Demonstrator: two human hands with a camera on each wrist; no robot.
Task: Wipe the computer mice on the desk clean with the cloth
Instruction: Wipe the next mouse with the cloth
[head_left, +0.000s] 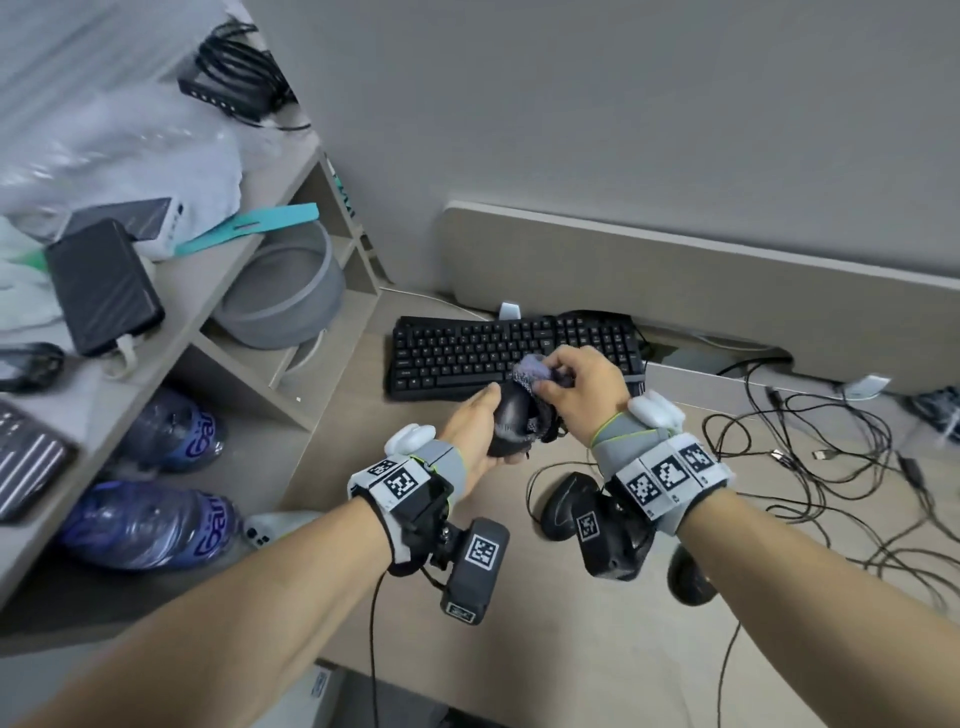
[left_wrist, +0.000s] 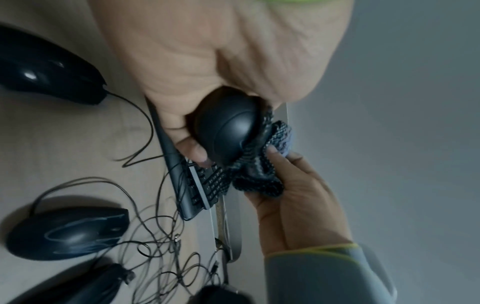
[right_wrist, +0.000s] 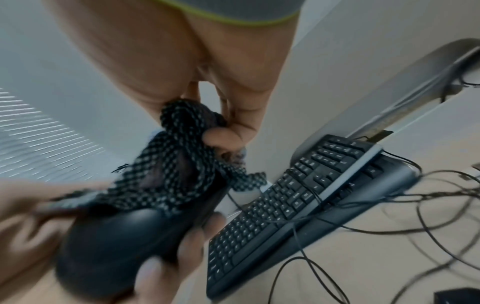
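Note:
My left hand (head_left: 475, 431) grips a black computer mouse (head_left: 511, 423) held up above the desk in front of the keyboard. My right hand (head_left: 582, 387) holds a bunched dark chequered cloth (head_left: 530, 374) against the mouse's far end. The left wrist view shows the mouse (left_wrist: 228, 125) wrapped by my fingers, with the cloth (left_wrist: 262, 164) pressed to its side. In the right wrist view the cloth (right_wrist: 166, 185) drapes over the mouse (right_wrist: 122, 244). Two more black mice (head_left: 563, 504) (head_left: 688, 577) lie on the desk under my right wrist.
A black keyboard (head_left: 514, 353) lies just beyond my hands. Tangled black cables (head_left: 831, 467) spread over the desk to the right. A shelf unit (head_left: 249, 332) at the left holds a grey bowl, water bottles (head_left: 171, 431) and clutter. A desk back panel (head_left: 675, 260) stands behind.

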